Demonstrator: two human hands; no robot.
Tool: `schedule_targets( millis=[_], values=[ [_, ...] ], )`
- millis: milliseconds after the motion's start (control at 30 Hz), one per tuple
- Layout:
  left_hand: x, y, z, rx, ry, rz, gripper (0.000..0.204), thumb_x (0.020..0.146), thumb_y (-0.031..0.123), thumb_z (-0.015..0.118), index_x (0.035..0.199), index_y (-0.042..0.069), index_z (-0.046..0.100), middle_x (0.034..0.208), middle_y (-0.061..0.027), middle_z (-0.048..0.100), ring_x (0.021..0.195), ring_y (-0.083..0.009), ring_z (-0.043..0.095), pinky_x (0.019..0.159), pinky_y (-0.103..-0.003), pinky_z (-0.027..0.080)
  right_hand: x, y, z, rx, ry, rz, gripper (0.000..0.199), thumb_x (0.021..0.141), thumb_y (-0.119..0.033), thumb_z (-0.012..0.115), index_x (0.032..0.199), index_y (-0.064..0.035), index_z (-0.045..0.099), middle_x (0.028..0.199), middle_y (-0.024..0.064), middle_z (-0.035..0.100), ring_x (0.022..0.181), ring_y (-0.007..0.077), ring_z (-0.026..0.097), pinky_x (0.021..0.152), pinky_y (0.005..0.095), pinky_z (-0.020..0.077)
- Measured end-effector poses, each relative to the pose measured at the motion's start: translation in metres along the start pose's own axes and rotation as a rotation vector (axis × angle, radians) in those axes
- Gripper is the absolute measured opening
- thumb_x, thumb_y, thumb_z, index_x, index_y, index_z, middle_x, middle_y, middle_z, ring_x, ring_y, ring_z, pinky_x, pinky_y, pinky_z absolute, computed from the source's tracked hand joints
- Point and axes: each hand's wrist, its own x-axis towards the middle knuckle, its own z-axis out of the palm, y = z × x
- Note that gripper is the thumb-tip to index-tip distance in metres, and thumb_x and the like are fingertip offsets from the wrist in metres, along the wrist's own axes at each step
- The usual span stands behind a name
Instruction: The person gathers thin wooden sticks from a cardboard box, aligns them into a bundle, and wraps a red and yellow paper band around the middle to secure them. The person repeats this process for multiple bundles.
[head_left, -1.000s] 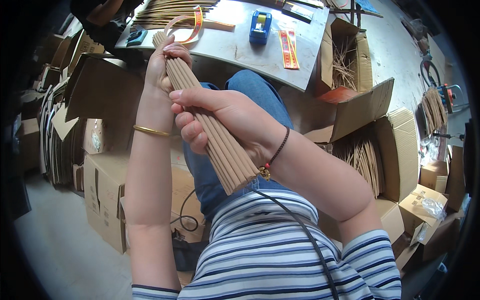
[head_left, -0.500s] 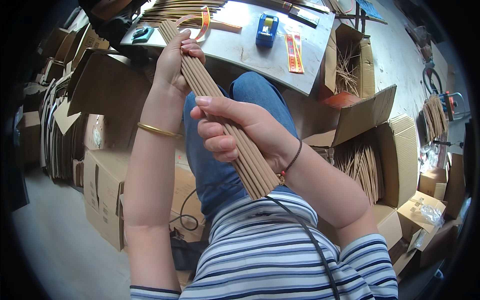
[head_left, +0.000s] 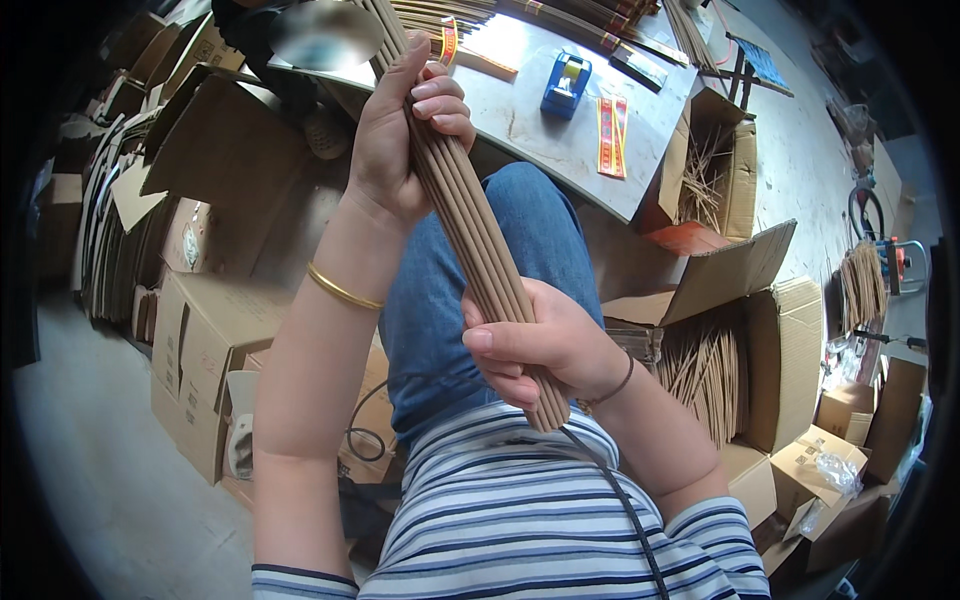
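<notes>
A bundle of long brown incense sticks (head_left: 465,225) slants across my lap between both hands. Near its upper end, my left hand (head_left: 405,135) is closed round the sticks. My right hand (head_left: 535,345) grips them close to the lower end, its thumb lying across the front. The lower tips sit nearly even just above my striped shirt. Beyond the left hand, the bundle's far end runs up to the top edge of the view. A red and yellow label strip (head_left: 448,42) stands on the table just past my left fingers.
On the white table (head_left: 530,130) are a blue tape dispenser (head_left: 566,84), red-yellow labels (head_left: 611,137) and more stick bundles (head_left: 570,22). Open cartons of sticks (head_left: 700,375) stand at my right. Closed cartons (head_left: 215,345) and stacked cardboard (head_left: 115,235) lie left.
The bundle has tilted more upright and shifted right. My right hand has slid down toward its lower end; my left hand has moved up and right, still gripping.
</notes>
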Motion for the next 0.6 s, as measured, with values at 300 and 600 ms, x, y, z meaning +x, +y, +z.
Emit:
schedule_targets(
  millis=[300,600],
  values=[
    [-0.006,-0.004,0.016,0.218,0.005,0.094,0.022,0.095,0.023,0.062,0.083,0.013,0.047,0.063,0.008,0.037,0.049,-0.0007,0.04,0.047,-0.017,0.037,0.005,0.004,-0.013,-0.212,0.064,-0.031,0.024,0.087,-0.013,0.067,0.09,-0.0031,0.046,0.062,0.0033,0.054,0.048,0.0101,0.056,0.045,0.0223,0.0453],
    [0.011,-0.003,0.065,0.753,-0.127,0.343,0.018,0.093,0.01,0.059,0.08,0.01,0.047,0.058,0.0028,0.042,0.043,-0.0048,0.04,0.039,-0.019,0.035,0.064,-0.055,-0.024,-0.917,0.447,-0.531,0.028,0.078,-0.015,0.073,0.099,-0.0026,0.059,0.078,0.0057,0.064,0.069,0.0147,0.062,0.066,0.0298,0.0499]
  ],
)
